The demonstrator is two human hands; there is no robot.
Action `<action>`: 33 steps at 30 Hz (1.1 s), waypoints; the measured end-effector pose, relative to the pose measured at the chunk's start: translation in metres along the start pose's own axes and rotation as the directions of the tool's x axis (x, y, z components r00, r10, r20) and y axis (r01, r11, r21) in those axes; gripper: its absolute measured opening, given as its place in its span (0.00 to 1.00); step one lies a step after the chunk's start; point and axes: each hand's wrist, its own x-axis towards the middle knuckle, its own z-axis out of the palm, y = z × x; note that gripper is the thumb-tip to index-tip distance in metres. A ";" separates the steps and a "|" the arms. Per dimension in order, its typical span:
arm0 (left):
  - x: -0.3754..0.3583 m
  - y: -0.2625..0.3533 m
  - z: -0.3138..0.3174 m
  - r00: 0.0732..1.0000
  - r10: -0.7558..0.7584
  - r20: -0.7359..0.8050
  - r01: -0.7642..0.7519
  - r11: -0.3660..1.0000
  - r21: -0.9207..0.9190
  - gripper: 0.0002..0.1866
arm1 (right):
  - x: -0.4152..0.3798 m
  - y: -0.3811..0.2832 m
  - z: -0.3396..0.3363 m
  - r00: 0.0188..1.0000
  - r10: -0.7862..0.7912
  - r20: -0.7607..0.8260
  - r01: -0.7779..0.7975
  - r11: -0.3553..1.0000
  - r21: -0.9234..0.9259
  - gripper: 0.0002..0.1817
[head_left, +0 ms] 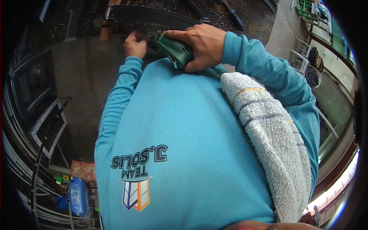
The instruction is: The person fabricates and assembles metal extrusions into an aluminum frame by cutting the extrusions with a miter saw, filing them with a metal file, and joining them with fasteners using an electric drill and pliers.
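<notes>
My right hand (205, 43) is wrapped round a green tool (174, 50) close to my chest, its front end pointing up and left. Just left of that end is my left hand (135, 46), its fingers bent together and partly smeared by motion; what they pinch is too blurred to name. A long dark strip (149, 16) lies on the dark, littered worktop (257, 27) beyond both hands. At the strip's left end is a brown wooden piece (106, 30).
Near the worktop's far edge lie a blue-handled tool (237, 21) and scattered small metal pieces. A white towel (268, 126) hangs over my right shoulder. Dark frames (32, 84) stand at the left, with a blue plastic-wrapped bundle (78, 197) lower down. White chairs (299, 57) are at the right.
</notes>
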 end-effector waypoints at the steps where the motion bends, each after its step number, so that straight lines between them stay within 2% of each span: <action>1: -0.004 0.001 0.002 0.999 0.030 -0.019 -0.030 0.999 -0.038 0.09 | -0.001 0.001 -0.001 1.000 0.004 0.007 -0.004 1.000 0.025 0.48; 3: -0.005 0.005 0.006 0.993 0.094 -0.070 -0.101 0.989 -0.110 0.07 | 0.000 0.008 -0.001 0.999 0.008 -0.046 -0.002 0.992 0.126 0.47; 5: -0.009 0.010 0.011 0.993 0.072 -0.092 -0.076 0.996 -0.036 0.08 | -0.008 0.019 0.008 0.989 0.034 -0.144 0.010 0.956 0.293 0.45; 7: -0.010 0.011 0.012 0.991 0.045 -0.125 -0.042 0.999 0.030 0.10 | -0.025 0.013 -0.005 0.994 0.103 -0.045 -0.070 0.881 0.469 0.44; 9: -0.008 -0.002 0.014 0.994 -0.016 -0.108 0.014 1.000 -0.019 0.13 | -0.047 0.015 -0.007 0.992 0.080 -0.099 -0.006 0.809 0.588 0.47; 11: -0.003 -0.006 0.013 0.995 -0.073 -0.066 0.067 0.994 -0.082 0.13 | -0.067 0.029 -0.003 0.976 -0.046 -0.211 0.182 0.703 0.687 0.48; 12: -0.003 0.001 0.006 0.985 -0.170 0.044 0.175 0.952 -0.252 0.11 | -0.078 0.029 -0.005 0.985 -0.012 -0.170 0.142 0.609 0.780 0.49; 15: -0.008 0.013 -0.010 0.963 -0.164 0.216 0.252 0.836 -0.488 0.09 | -0.102 0.049 0.017 0.965 0.059 -0.255 0.196 0.481 0.854 0.50; 16: -0.011 0.017 -0.015 0.931 -0.207 0.300 0.333 0.818 -0.469 0.09 | -0.108 0.056 0.025 0.963 0.095 -0.252 0.180 0.470 0.864 0.52; 19: -0.019 0.030 -0.024 0.858 -0.182 0.480 0.469 0.655 -0.592 0.10 | -0.125 0.069 0.051 0.937 0.160 -0.309 0.234 0.368 0.900 0.53; 20: -0.023 0.038 -0.028 0.829 -0.175 0.530 0.506 0.639 -0.580 0.12 | -0.130 0.071 0.059 0.924 0.175 -0.341 0.261 0.366 0.893 0.55; 24: -0.034 0.060 -0.033 0.770 -0.050 0.636 0.584 0.455 -0.672 0.12 | -0.145 0.069 0.081 0.905 0.276 -0.323 0.301 0.120 0.946 0.57; 26: -0.035 0.066 -0.032 0.744 0.024 0.668 0.601 0.414 -0.683 0.12 | -0.152 0.059 0.080 0.908 0.306 -0.287 0.306 -0.015 0.952 0.59; 28: -0.039 0.083 -0.028 0.738 0.096 0.668 0.583 0.408 -0.703 0.09 | -0.164 0.062 0.086 0.877 0.369 -0.307 0.337 -0.018 0.941 0.58; 30: -0.042 0.091 -0.026 0.734 0.101 0.671 0.531 0.532 -0.660 0.06 | -0.181 0.069 0.084 0.818 0.453 -0.353 0.363 0.069 0.929 0.58; 31: -0.039 0.096 -0.024 0.732 0.117 0.671 0.494 0.588 -0.641 0.05 | -0.190 0.072 0.076 0.773 0.501 -0.388 0.361 0.156 0.920 0.58; 32: -0.036 0.100 -0.025 0.734 0.117 0.669 0.493 0.586 -0.643 0.05 | -0.195 0.073 0.068 0.725 0.544 -0.422 0.348 0.239 0.907 0.57; 33: -0.037 0.106 -0.027 0.736 0.111 0.668 0.493 0.589 -0.641 0.04 | -0.201 0.082 0.062 0.656 0.560 -0.506 0.332 0.388 0.860 0.53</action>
